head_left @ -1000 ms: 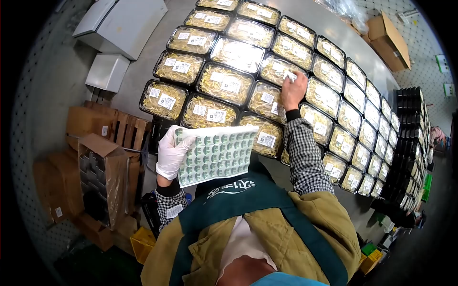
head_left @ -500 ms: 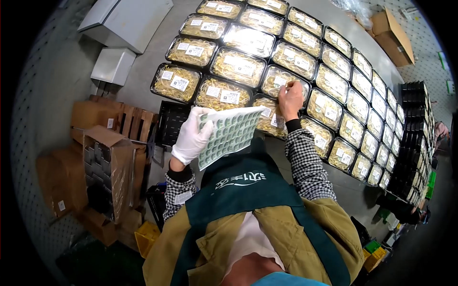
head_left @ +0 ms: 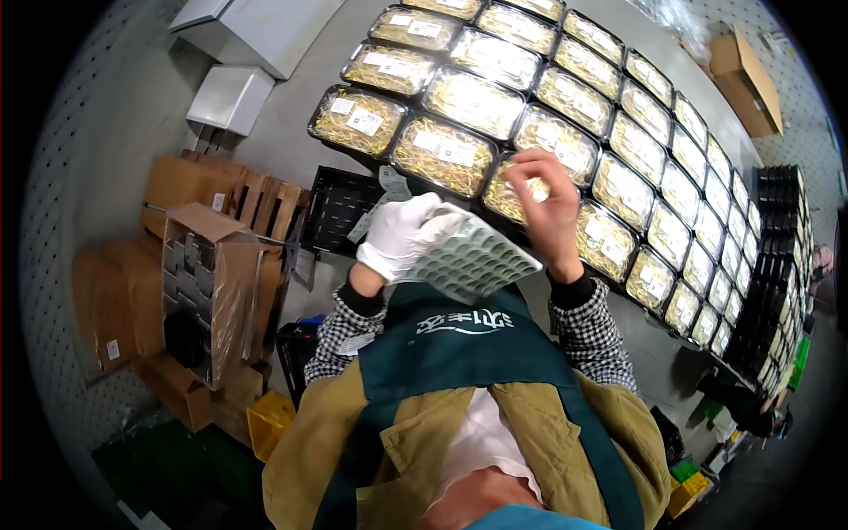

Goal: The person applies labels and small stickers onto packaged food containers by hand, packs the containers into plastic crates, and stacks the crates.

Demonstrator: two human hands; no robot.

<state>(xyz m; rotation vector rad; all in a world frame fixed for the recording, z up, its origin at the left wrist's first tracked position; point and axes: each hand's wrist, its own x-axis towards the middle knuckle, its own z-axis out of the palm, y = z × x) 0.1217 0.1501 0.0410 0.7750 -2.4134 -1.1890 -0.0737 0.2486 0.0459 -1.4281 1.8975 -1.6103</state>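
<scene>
My left hand [head_left: 399, 237], in a white glove, is closed on a sheet of round green stickers [head_left: 477, 258]. The sheet tilts toward my apron and curves at its lower edge. Paper strips [head_left: 394, 183] show behind the glove; whether they belong to the same sheet I cannot tell. My bare right hand [head_left: 552, 208] hovers over the near row of trays, to the right of the sheet. Its fingers are bent, with a gap between thumb and fingers, and I see nothing in them. Beneath it lies a clear-lidded black tray of sprouts [head_left: 503, 196], partly hidden.
Rows of labelled sprout trays [head_left: 444, 155] cover the table. Tall stacks of trays [head_left: 777, 238] stand at the right. A black crate [head_left: 340, 208] sits left of the table, near cardboard boxes [head_left: 208, 291]. A white box [head_left: 230, 99] stands farther back.
My right hand has lifted off a tray lid, its fingers parting. The sticker sheet has tipped flatter and moved right with my left hand. The whole view has shifted slightly.
</scene>
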